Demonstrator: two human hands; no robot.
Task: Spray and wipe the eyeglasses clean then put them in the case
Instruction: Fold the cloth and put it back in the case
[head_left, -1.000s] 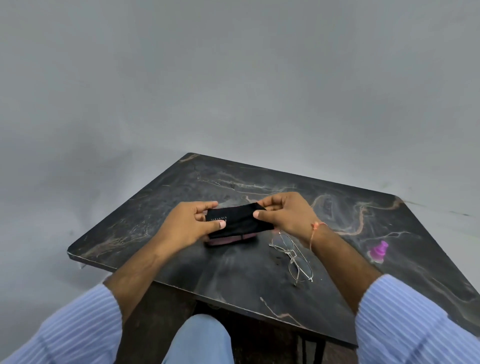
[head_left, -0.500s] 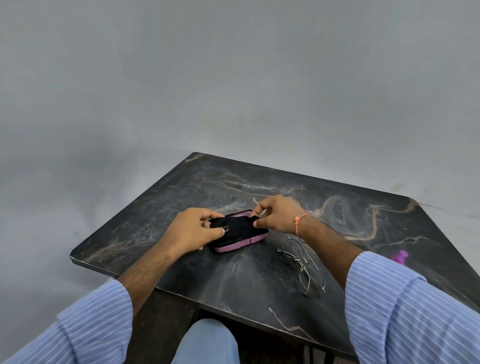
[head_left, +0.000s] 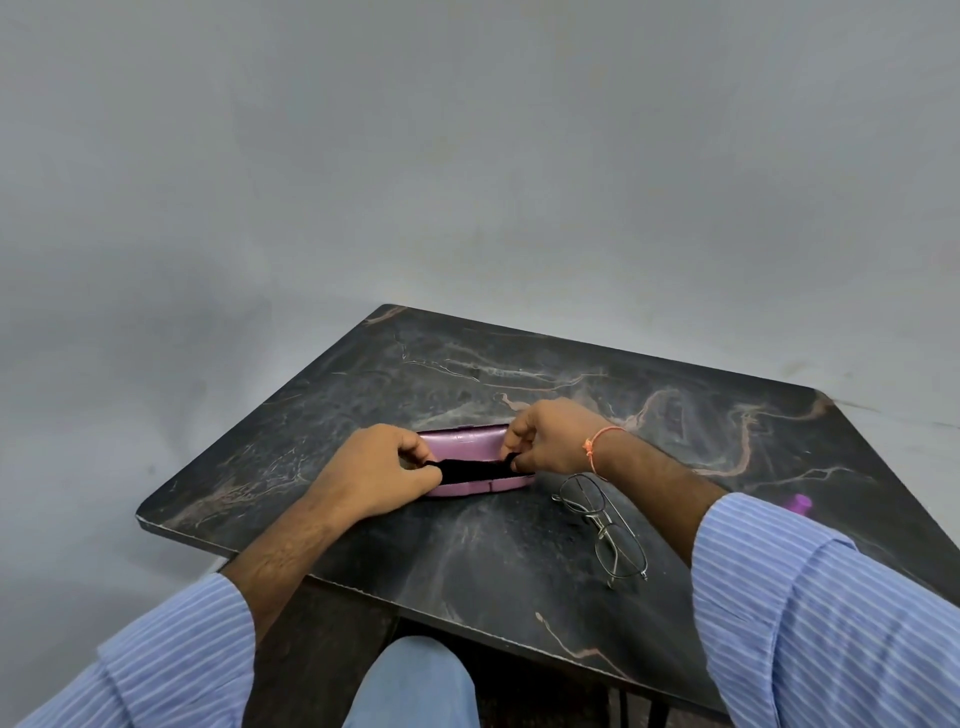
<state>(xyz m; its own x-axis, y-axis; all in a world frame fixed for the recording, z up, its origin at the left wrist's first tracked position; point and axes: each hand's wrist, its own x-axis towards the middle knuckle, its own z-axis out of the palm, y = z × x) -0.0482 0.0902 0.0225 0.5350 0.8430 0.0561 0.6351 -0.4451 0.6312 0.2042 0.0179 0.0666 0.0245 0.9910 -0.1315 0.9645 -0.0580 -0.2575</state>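
A pink glasses case (head_left: 462, 445) lies open on the dark marble table (head_left: 519, 551), its lid tipped away from me. A folded black cloth (head_left: 475, 469) stretches across the case. My left hand (head_left: 371, 473) pinches the cloth's left end and my right hand (head_left: 550, 441) pinches its right end. Thin metal-framed eyeglasses (head_left: 605, 525) rest folded on the table just right of the case, below my right wrist. A small pink spray bottle (head_left: 800, 503) shows at the far right, partly hidden by my right sleeve.
The table's near edge (head_left: 363, 582) runs diagonally in front of my knee (head_left: 415, 680). A plain grey wall and floor surround the table.
The cloth, first held up stretched above the case, has come down onto it and now lies narrower across the open case. Both hands have dropped and stayed at its ends.
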